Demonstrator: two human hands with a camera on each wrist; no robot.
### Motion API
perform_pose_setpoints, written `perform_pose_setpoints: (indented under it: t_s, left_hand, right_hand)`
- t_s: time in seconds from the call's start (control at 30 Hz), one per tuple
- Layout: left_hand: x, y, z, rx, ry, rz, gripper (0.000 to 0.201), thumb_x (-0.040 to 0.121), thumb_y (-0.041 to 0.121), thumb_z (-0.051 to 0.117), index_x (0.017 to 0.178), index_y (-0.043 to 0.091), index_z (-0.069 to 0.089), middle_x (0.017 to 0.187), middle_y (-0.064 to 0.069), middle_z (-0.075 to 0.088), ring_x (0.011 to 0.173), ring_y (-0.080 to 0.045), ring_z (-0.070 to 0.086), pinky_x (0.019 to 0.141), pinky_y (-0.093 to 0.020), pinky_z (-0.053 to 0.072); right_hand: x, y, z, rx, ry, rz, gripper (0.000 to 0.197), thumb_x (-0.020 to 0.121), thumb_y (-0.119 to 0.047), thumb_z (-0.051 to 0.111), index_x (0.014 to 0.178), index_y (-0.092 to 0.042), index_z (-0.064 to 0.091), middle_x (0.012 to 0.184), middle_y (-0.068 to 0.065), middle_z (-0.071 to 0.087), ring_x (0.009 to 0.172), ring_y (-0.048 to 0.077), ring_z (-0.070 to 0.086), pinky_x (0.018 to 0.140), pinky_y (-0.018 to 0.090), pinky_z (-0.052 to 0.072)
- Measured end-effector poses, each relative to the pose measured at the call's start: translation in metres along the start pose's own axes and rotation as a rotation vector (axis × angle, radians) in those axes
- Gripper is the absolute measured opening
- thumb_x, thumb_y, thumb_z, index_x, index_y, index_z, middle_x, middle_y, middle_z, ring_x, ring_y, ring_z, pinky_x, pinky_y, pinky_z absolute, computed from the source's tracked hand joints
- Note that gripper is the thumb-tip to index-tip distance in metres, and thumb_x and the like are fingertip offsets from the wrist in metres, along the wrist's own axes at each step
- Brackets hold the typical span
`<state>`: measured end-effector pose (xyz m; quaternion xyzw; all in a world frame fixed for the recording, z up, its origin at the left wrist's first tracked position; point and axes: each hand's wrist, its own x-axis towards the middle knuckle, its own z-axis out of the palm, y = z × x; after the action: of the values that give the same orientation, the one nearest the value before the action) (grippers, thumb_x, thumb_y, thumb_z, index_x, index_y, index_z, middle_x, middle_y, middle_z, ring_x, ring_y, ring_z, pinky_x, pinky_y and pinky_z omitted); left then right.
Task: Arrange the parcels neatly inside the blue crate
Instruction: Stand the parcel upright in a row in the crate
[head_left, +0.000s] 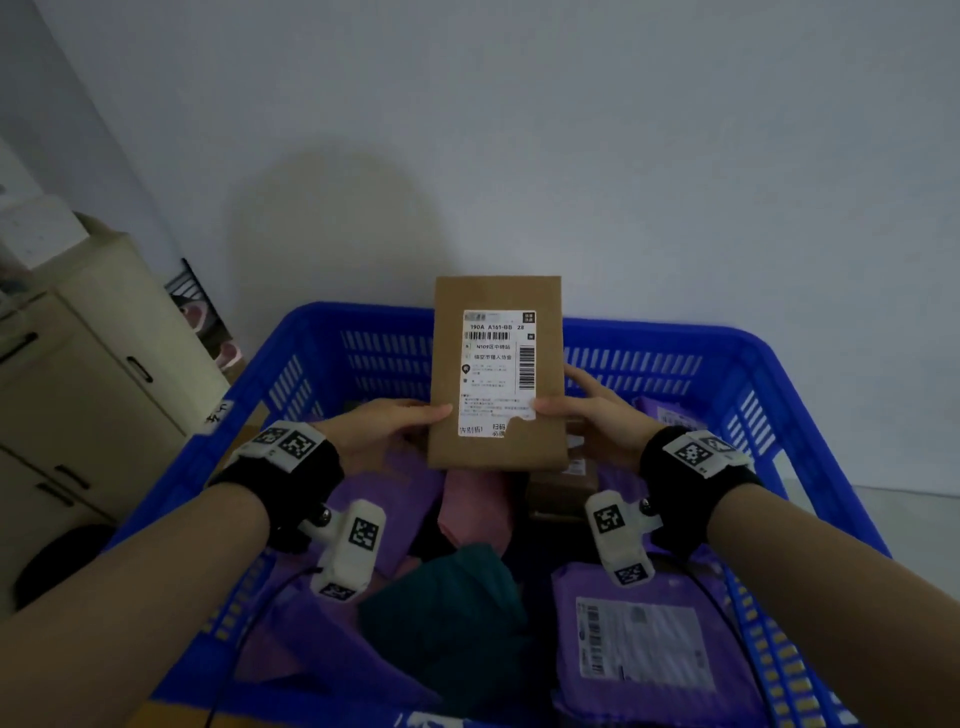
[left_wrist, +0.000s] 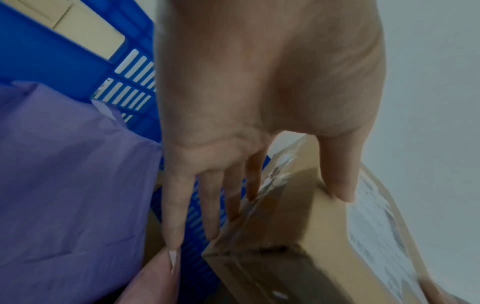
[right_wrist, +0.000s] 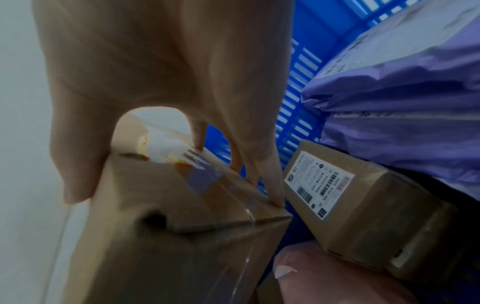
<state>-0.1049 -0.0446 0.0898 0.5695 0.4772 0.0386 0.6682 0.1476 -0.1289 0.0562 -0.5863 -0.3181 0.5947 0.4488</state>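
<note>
Both hands hold a brown cardboard box parcel (head_left: 496, 296) upright above the blue crate (head_left: 675, 340), its white shipping label facing me. My left hand (head_left: 387, 423) grips its lower left edge, thumb on the front, fingers behind. My right hand (head_left: 592, 410) grips the lower right edge the same way. The left wrist view shows that thumb on the box (left_wrist: 298, 222); the right wrist view shows fingers along the taped box (right_wrist: 182, 236). Purple mailer bags (head_left: 644, 644), a pink bag (head_left: 475, 506), a dark teal bag (head_left: 452, 618) and a smaller brown box (right_wrist: 363, 209) lie in the crate.
A beige cabinet with dark handles (head_left: 88, 374) stands left of the crate. A pale wall (head_left: 519, 130) rises right behind the crate's far rim. Another purple bag (left_wrist: 64, 174) lies against the crate's left slotted wall.
</note>
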Motion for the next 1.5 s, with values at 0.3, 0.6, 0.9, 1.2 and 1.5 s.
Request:
perform_pose_setpoints:
  t_s: [0.3, 0.6, 0.9, 1.2, 1.5]
  left_hand:
    - [0.035, 0.006, -0.005, -0.030, -0.192, 0.101, 0.088, 0.032, 0.051, 0.091, 0.114, 0.032, 0.062, 0.114, 0.001, 0.071, 0.096, -0.027, 0.067, 0.079, -0.042, 0.055]
    - [0.056, 0.061, 0.039, -0.035, -0.258, 0.205, 0.071, 0.052, 0.043, 0.083, 0.117, 0.024, 0.061, 0.109, -0.001, 0.072, 0.087, -0.025, 0.072, 0.066, -0.035, 0.059]
    - [0.025, 0.152, 0.168, 0.057, -0.316, 0.494, 0.031, 0.089, 0.041, 0.057, 0.117, 0.030, 0.060, 0.106, 0.006, 0.069, 0.090, -0.024, 0.067, 0.081, -0.040, 0.056]
    - [0.001, 0.200, 0.376, 0.119, -0.367, 0.562, 0.046, 0.090, 0.042, 0.057, 0.125, 0.012, 0.058, 0.115, -0.003, 0.062, 0.090, -0.033, 0.062, 0.074, -0.035, 0.060]
    - [0.034, 0.147, 0.531, 0.164, -0.192, 0.271, 0.041, 0.089, 0.023, 0.063, 0.120, -0.003, 0.055, 0.112, -0.017, 0.059, 0.090, -0.040, 0.065, 0.074, -0.046, 0.057]
  right_hand:
    - [-0.014, 0.006, -0.013, 0.078, -0.091, 0.002, 0.078, 0.074, 0.000, 0.066, 0.140, -0.032, 0.039, 0.129, 0.010, 0.062, 0.115, 0.031, 0.061, 0.095, 0.051, 0.050]
    - [-0.059, -0.018, -0.050, 0.092, 0.114, -0.075, 0.077, 0.069, -0.027, 0.078, 0.138, -0.026, 0.044, 0.141, 0.010, 0.051, 0.129, 0.035, 0.048, 0.106, 0.053, 0.035]
    - [-0.165, -0.056, -0.128, 0.183, 0.338, -0.344, 0.044, 0.095, -0.024, 0.041, 0.138, -0.015, 0.046, 0.133, 0.008, 0.058, 0.114, 0.022, 0.059, 0.102, 0.038, 0.046]
    - [-0.310, -0.041, -0.281, 0.084, 0.521, -0.360, 0.047, 0.092, -0.037, 0.052, 0.136, -0.019, 0.050, 0.137, 0.005, 0.056, 0.129, 0.026, 0.051, 0.107, 0.046, 0.040]
    - [-0.358, 0.071, -0.377, 0.226, 0.550, -0.083, 0.058, 0.075, -0.022, 0.060, 0.132, -0.012, 0.054, 0.132, 0.010, 0.059, 0.126, 0.032, 0.052, 0.105, 0.049, 0.042]
